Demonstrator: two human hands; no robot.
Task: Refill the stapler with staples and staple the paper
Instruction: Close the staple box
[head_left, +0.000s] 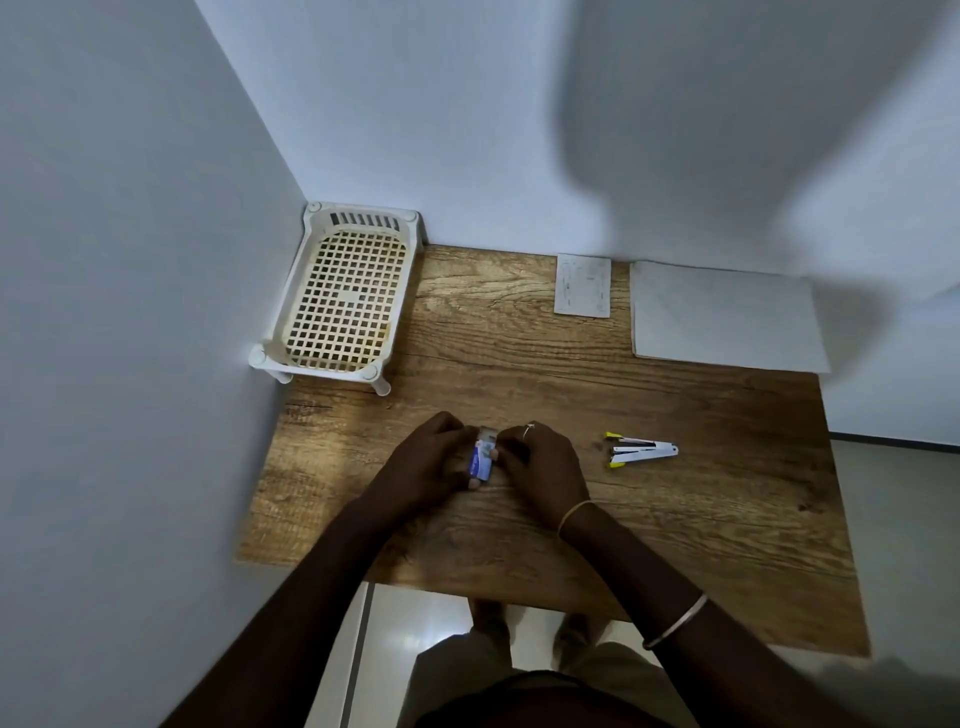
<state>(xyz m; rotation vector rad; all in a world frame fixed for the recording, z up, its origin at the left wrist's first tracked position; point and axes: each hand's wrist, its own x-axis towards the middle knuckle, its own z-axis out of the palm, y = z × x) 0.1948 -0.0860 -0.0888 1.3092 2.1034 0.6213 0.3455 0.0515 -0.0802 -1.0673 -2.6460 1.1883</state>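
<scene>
The staple box (482, 460) is gripped by the left hand (431, 462) and pinched at its edge by the right hand (540, 467); the stapler (643, 450) lies well right of the grip.

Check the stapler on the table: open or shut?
Open. The stapler lies on the table, its two arms splayed apart at the yellow-tipped end, joined at the other.

Bare forearms, with jewellery on the right side.
A thin pale metal ring (528, 429) sits on a finger of the right hand (540, 467) at the centre of the frame. A fine gold-coloured wrist band (571, 514) circles the wrist below it. A pale metal bangle (675, 621) rings the forearm at lower right. Olive-khaki cloth legwear (597, 670) shows at the bottom edge.
</scene>
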